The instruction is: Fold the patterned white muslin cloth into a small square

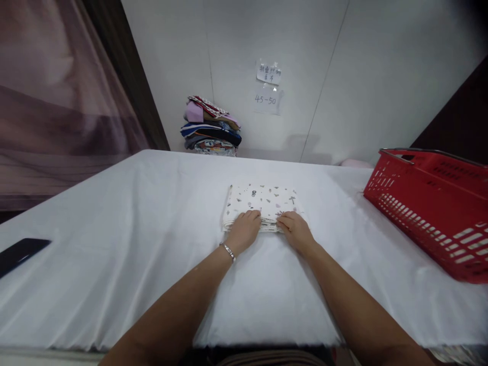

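Observation:
A folded white cloth (263, 201) with small grey prints lies flat in the middle of the table, its layered edge toward me. My left hand (246, 231) grips that near edge left of centre, fingers on top and the thumb hidden. A silver bracelet (227, 251) circles the left wrist. On the same edge, right of centre, my right hand (295, 229) pinches the layers between thumb and fingers. A short stretch of the folded layers shows between the two hands.
White fabric covers the table (160, 218). A red plastic basket (430, 203) stands at the right, and a dark phone-like object (23, 252) lies at the left edge. Folded fabrics (211, 127) are piled behind the table. Paper notes (268, 86) hang on the wall.

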Tool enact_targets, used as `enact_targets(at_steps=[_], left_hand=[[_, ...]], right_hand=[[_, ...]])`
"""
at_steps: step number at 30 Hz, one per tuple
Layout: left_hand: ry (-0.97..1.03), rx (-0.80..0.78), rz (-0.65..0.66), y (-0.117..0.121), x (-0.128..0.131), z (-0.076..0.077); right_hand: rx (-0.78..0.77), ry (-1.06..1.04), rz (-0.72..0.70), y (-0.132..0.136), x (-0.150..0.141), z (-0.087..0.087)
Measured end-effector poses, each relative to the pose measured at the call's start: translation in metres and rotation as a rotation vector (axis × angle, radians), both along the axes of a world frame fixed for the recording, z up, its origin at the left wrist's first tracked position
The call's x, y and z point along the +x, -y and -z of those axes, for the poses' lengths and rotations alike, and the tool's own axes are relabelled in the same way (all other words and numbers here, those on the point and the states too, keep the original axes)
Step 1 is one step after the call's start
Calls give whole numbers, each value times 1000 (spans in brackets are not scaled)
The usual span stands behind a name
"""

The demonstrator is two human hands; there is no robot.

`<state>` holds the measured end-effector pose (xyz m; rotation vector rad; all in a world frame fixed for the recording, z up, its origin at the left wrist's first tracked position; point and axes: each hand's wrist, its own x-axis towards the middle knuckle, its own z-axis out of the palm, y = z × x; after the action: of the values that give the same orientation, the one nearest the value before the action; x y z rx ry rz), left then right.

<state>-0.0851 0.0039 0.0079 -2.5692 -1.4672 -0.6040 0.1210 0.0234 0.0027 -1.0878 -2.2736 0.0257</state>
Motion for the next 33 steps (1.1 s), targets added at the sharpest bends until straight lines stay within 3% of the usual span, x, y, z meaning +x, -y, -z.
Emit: enact_targets(at_steps=[10,33], left_hand=[[48,35,31,3,-6,5],[27,24,-1,1,-6,3]], right_hand=[[-16,68,-68,8,0,-6],[5,200,83,7,0,-4]])
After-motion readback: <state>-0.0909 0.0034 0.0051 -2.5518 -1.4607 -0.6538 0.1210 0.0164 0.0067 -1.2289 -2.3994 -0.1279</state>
